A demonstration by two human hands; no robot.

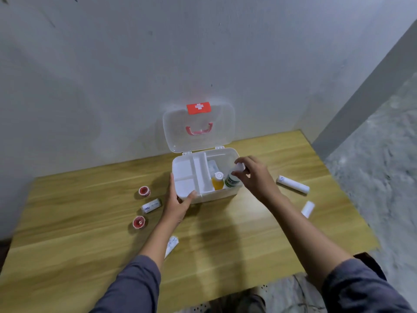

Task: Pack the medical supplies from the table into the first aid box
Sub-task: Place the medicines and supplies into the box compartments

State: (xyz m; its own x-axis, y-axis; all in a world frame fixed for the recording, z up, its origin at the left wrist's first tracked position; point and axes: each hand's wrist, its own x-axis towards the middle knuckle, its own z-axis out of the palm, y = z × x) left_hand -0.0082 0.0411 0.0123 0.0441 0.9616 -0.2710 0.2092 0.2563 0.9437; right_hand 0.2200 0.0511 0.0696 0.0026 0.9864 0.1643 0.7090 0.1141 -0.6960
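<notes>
Packing partly done: orange bottle [217, 181] inside first aid box [228, 154]; right hand [252, 175] grips white bottle [233, 177], lowering it at box's 3 o'clock. Left hand [180, 201] clasps box's 7 o'clock corner. Tape rolls [144, 191] and bandage rolls [292, 184] remain on bench [90, 222].

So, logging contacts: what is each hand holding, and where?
Right hand: white bottle by its cap end. Left hand: first aid box, front-left corner.

Both arms reach forward from rolled grey sleeves, forearms bare. The left hand [178, 204] lies palm-in with its thumb hooked forward and fingers hidden behind the palm. The right hand [253, 177] hovers higher and farther out, wrist bent, fingers curled and pinched together at the tips.
</notes>
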